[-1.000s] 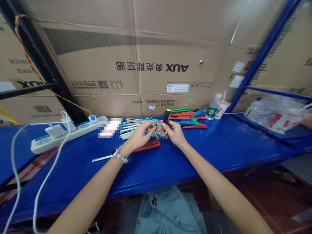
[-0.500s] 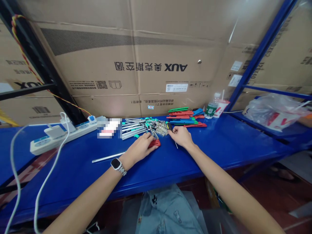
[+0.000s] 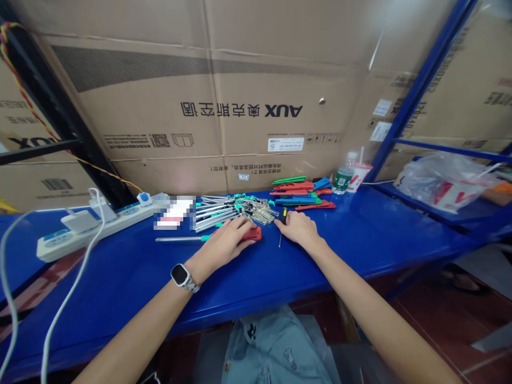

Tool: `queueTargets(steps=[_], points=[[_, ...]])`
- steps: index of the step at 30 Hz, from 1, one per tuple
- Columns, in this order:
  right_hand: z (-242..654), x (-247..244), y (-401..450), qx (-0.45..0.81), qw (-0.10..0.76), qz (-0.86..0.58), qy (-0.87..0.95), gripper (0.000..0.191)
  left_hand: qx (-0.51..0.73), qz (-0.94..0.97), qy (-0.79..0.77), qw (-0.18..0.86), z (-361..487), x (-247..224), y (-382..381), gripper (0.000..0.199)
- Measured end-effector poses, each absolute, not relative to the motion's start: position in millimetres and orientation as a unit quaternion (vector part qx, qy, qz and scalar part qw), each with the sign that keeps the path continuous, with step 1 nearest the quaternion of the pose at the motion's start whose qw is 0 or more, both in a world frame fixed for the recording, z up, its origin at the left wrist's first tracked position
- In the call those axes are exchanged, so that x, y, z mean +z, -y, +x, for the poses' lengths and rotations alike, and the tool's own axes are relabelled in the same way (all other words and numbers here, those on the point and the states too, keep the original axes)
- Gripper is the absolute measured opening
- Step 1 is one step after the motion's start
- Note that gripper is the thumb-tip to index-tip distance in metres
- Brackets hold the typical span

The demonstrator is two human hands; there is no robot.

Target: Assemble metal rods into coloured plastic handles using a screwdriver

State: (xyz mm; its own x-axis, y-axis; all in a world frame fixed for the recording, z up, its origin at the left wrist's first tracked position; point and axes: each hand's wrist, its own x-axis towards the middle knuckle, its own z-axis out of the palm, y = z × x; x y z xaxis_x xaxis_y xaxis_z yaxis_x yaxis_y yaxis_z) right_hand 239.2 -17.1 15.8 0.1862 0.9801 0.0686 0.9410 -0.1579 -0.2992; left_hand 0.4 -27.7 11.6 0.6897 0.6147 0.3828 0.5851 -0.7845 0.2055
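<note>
My left hand (image 3: 231, 238) is closed around a red plastic handle (image 3: 254, 233) that lies low over the table. From it a long metal rod (image 3: 176, 239) with a teal collar points left; my fingers hide where the two meet. In my right hand (image 3: 301, 228) is a small screwdriver, its black and yellow handle (image 3: 284, 214) up and its thin shaft directed down at the table. Just beyond my hands lies a pile of metal rods (image 3: 216, 208) with teal parts and clear pieces. Right of the pile are red, blue and green plastic handles (image 3: 294, 188).
A white power strip (image 3: 120, 216) with plugs and cables runs along the left of the blue table (image 3: 360, 229). Toward the back right stand a water bottle (image 3: 342, 178) and a paper cup (image 3: 358, 178). Large cardboard (image 3: 244, 69) forms the back wall.
The metal rod has swung from a slant to nearly level, and its teal collar now shows. My right hand has tilted the screwdriver so that its tip points down and slightly left.
</note>
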Motion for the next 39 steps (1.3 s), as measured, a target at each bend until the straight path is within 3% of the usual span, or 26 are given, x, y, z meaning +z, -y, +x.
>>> queueTargets(steps=[3, 7, 12, 15, 19, 21, 24, 29, 34, 38, 39], points=[[240.0, 18.8, 20.7, 0.062, 0.166, -0.758, 0.628, 0.038, 0.222, 0.924, -0.312, 0.001, -0.4, 13.2, 26.4, 0.027], [228.3, 21.9, 23.9, 0.105, 0.303, -0.650, 0.689, 0.038, 0.215, 0.937, -0.275, -0.022, 2.4, 22.6, 20.1, 0.029], [200.8, 16.7, 15.5, 0.424, 0.407, -0.399, 0.704, 0.055, 0.227, 0.945, -0.236, 0.004, 8.0, 44.7, 3.3, 0.018], [192.5, 14.1, 10.0, 0.506, 0.478, -0.360, 0.621, 0.057, 0.258, 0.932, -0.253, -0.018, 10.1, 52.5, -3.7, 0.022], [200.3, 13.3, 10.0, 0.503, 0.536, -0.364, 0.572, 0.059, 0.349, 0.887, -0.297, -0.049, 8.9, 51.5, -6.1, 0.036], [208.9, 13.4, 12.1, 0.492, 0.561, -0.369, 0.554, 0.061, 0.448, 0.824, -0.344, -0.045, 4.7, 48.2, -7.8, 0.031], [219.7, 13.8, 16.3, 0.504, 0.583, -0.352, 0.532, 0.063, 0.568, 0.697, -0.434, 0.063, -3.5, 42.0, -13.8, 0.038], [221.3, 11.6, 27.0, 0.574, 0.518, -0.321, 0.547, 0.063, 0.599, 0.513, -0.426, 0.442, -7.3, 35.5, -23.7, 0.053], [217.9, 13.4, 30.6, 0.674, 0.386, -0.289, 0.560, 0.038, 0.636, 0.439, -0.360, 0.523, 2.0, 34.9, -18.2, 0.047], [203.9, 26.8, 15.9, 0.774, 0.199, -0.277, 0.533, 0.053, 0.588, 0.466, -0.325, 0.575, 14.4, 34.6, -6.2, 0.045], [197.7, 30.5, 11.0, 0.777, 0.195, -0.272, 0.534, 0.051, 0.583, 0.476, -0.317, 0.576, 16.7, 35.3, -3.8, 0.045]])
